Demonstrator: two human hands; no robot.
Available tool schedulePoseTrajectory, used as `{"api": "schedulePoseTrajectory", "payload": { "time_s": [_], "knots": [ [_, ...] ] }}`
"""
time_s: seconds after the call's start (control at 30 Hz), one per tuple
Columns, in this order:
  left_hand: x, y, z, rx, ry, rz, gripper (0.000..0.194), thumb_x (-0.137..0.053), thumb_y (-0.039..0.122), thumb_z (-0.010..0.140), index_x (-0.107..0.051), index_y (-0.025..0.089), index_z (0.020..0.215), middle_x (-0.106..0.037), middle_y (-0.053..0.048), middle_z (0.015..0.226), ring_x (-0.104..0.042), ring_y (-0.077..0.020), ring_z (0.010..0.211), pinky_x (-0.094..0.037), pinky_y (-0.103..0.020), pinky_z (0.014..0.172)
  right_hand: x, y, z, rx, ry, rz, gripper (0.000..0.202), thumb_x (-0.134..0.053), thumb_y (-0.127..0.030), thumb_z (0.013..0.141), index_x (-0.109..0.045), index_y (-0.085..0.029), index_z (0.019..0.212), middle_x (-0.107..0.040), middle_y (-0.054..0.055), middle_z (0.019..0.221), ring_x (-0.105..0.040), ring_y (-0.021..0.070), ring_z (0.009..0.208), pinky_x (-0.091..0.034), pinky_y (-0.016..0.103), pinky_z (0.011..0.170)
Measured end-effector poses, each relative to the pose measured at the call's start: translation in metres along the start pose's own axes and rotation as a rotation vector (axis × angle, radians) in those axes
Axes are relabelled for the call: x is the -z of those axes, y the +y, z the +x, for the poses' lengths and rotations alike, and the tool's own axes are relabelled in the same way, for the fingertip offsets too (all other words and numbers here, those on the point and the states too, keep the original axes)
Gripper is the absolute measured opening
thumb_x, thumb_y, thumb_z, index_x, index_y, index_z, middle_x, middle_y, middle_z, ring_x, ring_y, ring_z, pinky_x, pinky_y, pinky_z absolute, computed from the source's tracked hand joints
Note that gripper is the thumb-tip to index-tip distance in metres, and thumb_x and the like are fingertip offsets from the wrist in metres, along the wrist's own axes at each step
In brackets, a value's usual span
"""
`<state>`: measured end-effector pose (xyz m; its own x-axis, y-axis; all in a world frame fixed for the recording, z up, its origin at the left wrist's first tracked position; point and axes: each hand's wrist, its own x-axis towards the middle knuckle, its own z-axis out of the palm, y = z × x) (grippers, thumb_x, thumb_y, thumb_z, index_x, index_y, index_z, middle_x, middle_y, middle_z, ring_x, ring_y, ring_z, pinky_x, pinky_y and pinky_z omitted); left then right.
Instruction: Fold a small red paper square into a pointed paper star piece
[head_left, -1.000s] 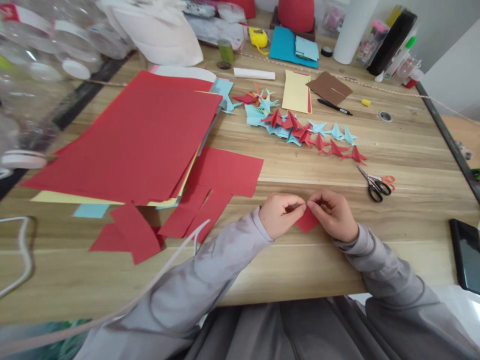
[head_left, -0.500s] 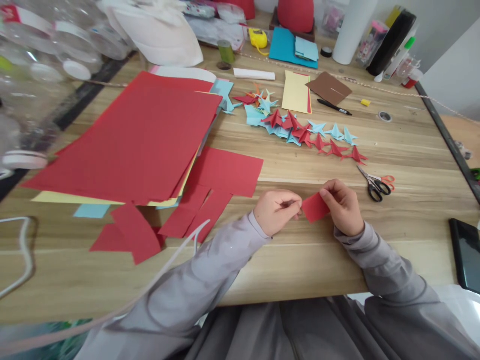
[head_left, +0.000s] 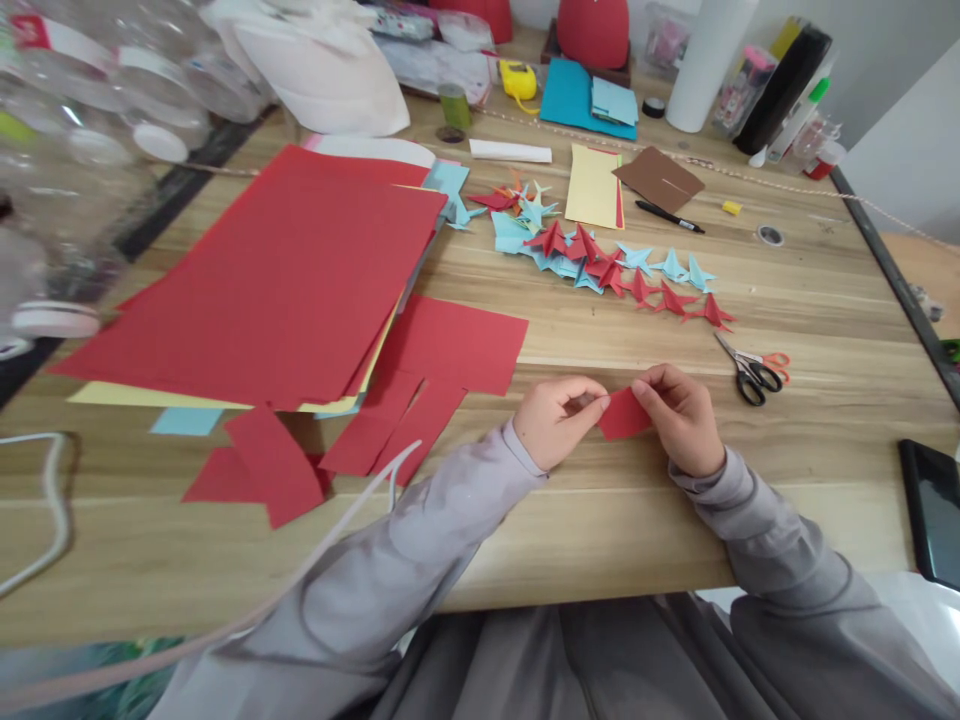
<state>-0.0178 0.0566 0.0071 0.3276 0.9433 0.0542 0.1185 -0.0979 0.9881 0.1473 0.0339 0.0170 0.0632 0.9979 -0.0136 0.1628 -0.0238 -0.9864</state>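
Near the table's (head_left: pixel 570 555) front edge, a small red paper piece (head_left: pixel 625 416) spans the left hand (head_left: pixel 556 425) and right hand (head_left: pixel 686 425), each grip pinching one end. Farther back, toward the right edge, lie scissors (head_left: pixel 739 358); then red folded-paper birds (head_left: pixel 604 268); near the back edge, a yellow tape measure (head_left: pixel 516 76).
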Motion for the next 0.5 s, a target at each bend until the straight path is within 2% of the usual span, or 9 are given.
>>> {"api": "schedulePoseTrajectory", "payload": {
  "time_s": [0.13, 0.27, 0.37, 0.5],
  "knots": [
    [0.0017, 0.0016, -0.0001, -0.019, 0.002, 0.058, 0.014, -0.059, 0.026, 0.076, -0.064, 0.016, 0.070, -0.064, -0.002, 0.061, -0.056, -0.0115, 0.054, -0.045, -0.023, 0.054, 0.0000, -0.0010, -0.0004, 0.026, -0.077, -0.047, 0.025, -0.062, -0.042, 0.078, -0.060, -0.018, 0.072, -0.055, -0.001, 0.061, -0.047, 0.0102, 0.054, -0.039, 0.023, 0.051],
    [0.0023, 0.0043, -0.0014, -0.055, -0.074, 0.084, 0.015, -0.057, 0.025, 0.078, -0.065, 0.015, 0.071, -0.063, -0.002, 0.062, -0.052, -0.0099, 0.051, -0.042, -0.022, 0.051, -0.0010, -0.0013, -0.0022, 0.096, -0.142, -0.117, 0.020, -0.063, -0.037, 0.078, -0.062, -0.018, 0.071, -0.059, 0.001, 0.063, -0.051, 0.0115, 0.057, -0.041, 0.024, 0.053],
    [0.0024, 0.0054, -0.0025, -0.068, -0.080, 0.102, 0.015, -0.057, 0.024, 0.078, -0.065, 0.016, 0.069, -0.062, -0.001, 0.059, -0.052, -0.0099, 0.051, -0.041, -0.021, 0.050, 0.0000, -0.0019, -0.0024, 0.074, -0.163, -0.126, 0.022, -0.063, -0.037, 0.077, -0.063, -0.017, 0.069, -0.060, 0.001, 0.061, -0.051, 0.0115, 0.055, -0.042, 0.024, 0.051],
    [0.0034, 0.0065, -0.0024, -0.041, -0.032, 0.091, 0.015, -0.059, 0.025, 0.076, -0.066, 0.016, 0.067, -0.063, -0.002, 0.059, -0.052, -0.0106, 0.051, -0.042, -0.022, 0.049, 0.0052, -0.0026, 0.0013, 0.019, -0.138, -0.086, 0.027, -0.066, -0.042, 0.074, -0.062, -0.016, 0.067, -0.059, 0.001, 0.058, -0.051, 0.0109, 0.052, -0.043, 0.025, 0.050]
  ]
}}
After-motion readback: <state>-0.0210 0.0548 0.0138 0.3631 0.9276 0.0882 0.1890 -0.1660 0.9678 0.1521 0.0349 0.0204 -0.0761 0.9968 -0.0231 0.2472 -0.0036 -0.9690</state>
